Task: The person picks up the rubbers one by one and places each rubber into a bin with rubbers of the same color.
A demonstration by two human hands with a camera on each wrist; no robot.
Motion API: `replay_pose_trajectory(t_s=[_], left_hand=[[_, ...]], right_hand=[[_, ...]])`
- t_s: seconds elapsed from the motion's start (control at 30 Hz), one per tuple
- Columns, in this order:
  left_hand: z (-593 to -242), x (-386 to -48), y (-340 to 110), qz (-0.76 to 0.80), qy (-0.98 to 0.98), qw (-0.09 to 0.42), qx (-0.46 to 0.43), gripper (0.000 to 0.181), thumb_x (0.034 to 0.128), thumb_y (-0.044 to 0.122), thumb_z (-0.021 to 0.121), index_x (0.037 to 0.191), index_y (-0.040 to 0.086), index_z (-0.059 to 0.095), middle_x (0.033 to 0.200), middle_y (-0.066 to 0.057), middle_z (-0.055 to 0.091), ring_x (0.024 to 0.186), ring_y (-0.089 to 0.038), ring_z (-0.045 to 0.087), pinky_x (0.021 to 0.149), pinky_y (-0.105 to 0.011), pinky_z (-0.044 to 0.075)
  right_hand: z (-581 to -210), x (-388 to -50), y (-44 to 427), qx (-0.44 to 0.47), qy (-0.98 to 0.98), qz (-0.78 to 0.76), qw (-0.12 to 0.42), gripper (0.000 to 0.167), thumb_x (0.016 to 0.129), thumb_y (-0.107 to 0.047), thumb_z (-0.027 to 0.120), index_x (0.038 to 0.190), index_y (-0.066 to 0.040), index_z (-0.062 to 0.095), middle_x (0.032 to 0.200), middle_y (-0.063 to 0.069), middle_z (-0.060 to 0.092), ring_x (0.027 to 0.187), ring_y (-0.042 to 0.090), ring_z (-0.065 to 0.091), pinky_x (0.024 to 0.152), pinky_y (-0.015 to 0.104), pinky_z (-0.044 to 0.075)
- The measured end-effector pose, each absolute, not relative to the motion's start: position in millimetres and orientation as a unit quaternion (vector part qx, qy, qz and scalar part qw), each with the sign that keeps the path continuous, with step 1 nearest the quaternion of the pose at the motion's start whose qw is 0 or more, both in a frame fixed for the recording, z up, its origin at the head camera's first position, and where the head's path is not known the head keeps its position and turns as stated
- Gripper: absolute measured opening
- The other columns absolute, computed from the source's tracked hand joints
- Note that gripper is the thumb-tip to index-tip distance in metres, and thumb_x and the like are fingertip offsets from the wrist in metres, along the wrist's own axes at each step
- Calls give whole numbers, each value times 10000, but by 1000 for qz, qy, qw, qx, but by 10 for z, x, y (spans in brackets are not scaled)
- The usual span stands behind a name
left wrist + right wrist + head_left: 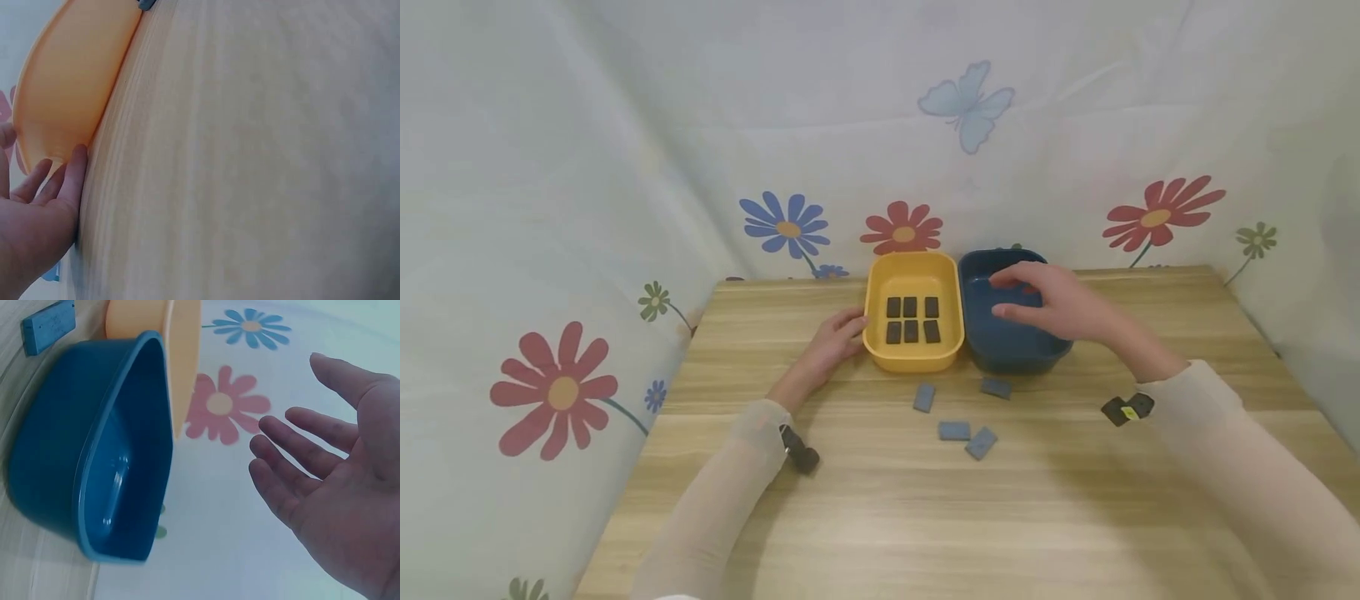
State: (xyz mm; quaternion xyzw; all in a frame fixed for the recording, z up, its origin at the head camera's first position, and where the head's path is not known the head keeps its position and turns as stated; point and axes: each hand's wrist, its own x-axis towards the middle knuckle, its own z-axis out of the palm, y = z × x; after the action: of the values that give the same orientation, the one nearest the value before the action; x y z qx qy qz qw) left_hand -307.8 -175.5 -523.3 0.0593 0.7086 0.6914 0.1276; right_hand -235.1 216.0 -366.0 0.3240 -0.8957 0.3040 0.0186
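Observation:
My left hand [838,337] rests its fingers against the left side of the yellow container [913,364]; the left wrist view shows the fingertips [78,156] touching its wall. Inside that container several small black rectangular blocks [910,307] lie in two rows. Over the dark blue container [1015,362] hovers my right hand [1060,302], thumb and fingers spread with nothing between them. In the right wrist view the palm [356,494] is bare. On the table before the containers lie several small flat blue-grey rectangular blocks [955,431]. Part of the blue container's inside is hidden by the right hand.
The two containers stand side by side near the back edge of the wood-grain table [865,517]. Directly behind them hangs a white cloth [850,142] printed with flowers and a butterfly. It also runs along both sides of the table.

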Motion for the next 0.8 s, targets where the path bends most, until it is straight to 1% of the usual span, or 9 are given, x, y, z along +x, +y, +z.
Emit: replay_pose_trajectory(t_s=[0.13, 0.2, 0.27, 0.33, 0.4, 0.5, 0.6, 0.7, 0.8], left_hand=[[-5191, -3093, -1759, 694, 705, 134, 54, 576, 1081, 306, 635, 1542, -1, 476, 1529, -184, 533, 1332, -320, 609, 1022, -361, 602], [-5128, -3084, -1768, 695, 705, 135, 47, 576, 1078, 302, 644, 1540, 0, 479, 1515, -180, 546, 1324, -327, 618, 1041, -382, 593], [-5020, -3062, -1793, 689, 711, 133, 43, 587, 1073, 308, 654, 1542, 5, 474, 1510, -184, 553, 1324, -350, 617, 1078, -424, 571], [-4880, -3026, -1828, 676, 725, 123, 47, 598, 1069, 325, 660, 1545, 17, 469, 1526, -189, 543, 1349, -385, 595, 1118, -478, 538], [-4732, -2986, -1870, 659, 742, 104, 66, 607, 1066, 328, 667, 1548, 22, 461, 1553, -198, 518, 1384, -404, 558, 1148, -517, 506], [-4512, -2911, -1902, 623, 772, 73, 103, 618, 1057, 340, 681, 1552, 40, 464, 1576, -159, 507, 1426, -361, 524, 1161, -507, 495], [-4313, -2780, -1869, 579, 802, 51, 140, 633, 1031, 383, 712, 1545, 86, 492, 1544, -88, 550, 1428, -272, 524, 1164, -463, 497], [-4168, -2597, -1754, 534, 825, 47, 181, 650, 1002, 424, 745, 1534, 127, 519, 1506, -47, 587, 1411, -249, 537, 1155, -445, 507], [-4092, -2394, -1598, 499, 836, 55, 220, 660, 978, 419, 779, 1515, 120, 541, 1476, -50, 610, 1368, -242, 569, 1133, -442, 528]], right_hand=[[-3628, -2241, 2324, 313, -888, 336, 27, 463, 1003, -167, 760, 1415, -10, 619, 1397, 162, 652, 1322, 348, 580, 1104, 587, 499], [-3601, -2178, 2390, 307, -886, 346, 36, 456, 1002, -150, 758, 1416, -16, 621, 1393, 144, 658, 1319, 330, 584, 1098, 592, 498], [-3580, -2113, 2455, 297, -887, 352, 46, 453, 997, -135, 762, 1415, -25, 627, 1388, 127, 665, 1309, 317, 593, 1097, 564, 505], [-3561, -2057, 2521, 287, -888, 355, 58, 450, 989, -124, 769, 1411, -41, 639, 1376, 109, 676, 1279, 276, 608, 1096, 456, 527], [-3554, -2012, 2595, 277, -888, 362, 69, 456, 977, -110, 779, 1409, -48, 646, 1366, 110, 681, 1245, 219, 616, 1069, 309, 534], [-3557, -1966, 2710, 260, -886, 376, 78, 467, 972, -89, 778, 1416, -39, 641, 1360, 115, 680, 1201, 109, 607, 993, 123, 491], [-3589, -1952, 2811, 243, -883, 393, 78, 459, 985, -77, 759, 1423, -28, 630, 1356, 109, 673, 1165, 51, 599, 960, 63, 471], [-3641, -1965, 2880, 226, -883, 404, 74, 439, 1005, -77, 734, 1428, -35, 625, 1348, 91, 669, 1143, 48, 609, 942, 49, 479], [-3714, -2008, 2921, 208, -881, 419, 70, 436, 1024, -104, 716, 1444, -46, 614, 1360, 103, 660, 1138, 12, 618, 923, 45, 495]])
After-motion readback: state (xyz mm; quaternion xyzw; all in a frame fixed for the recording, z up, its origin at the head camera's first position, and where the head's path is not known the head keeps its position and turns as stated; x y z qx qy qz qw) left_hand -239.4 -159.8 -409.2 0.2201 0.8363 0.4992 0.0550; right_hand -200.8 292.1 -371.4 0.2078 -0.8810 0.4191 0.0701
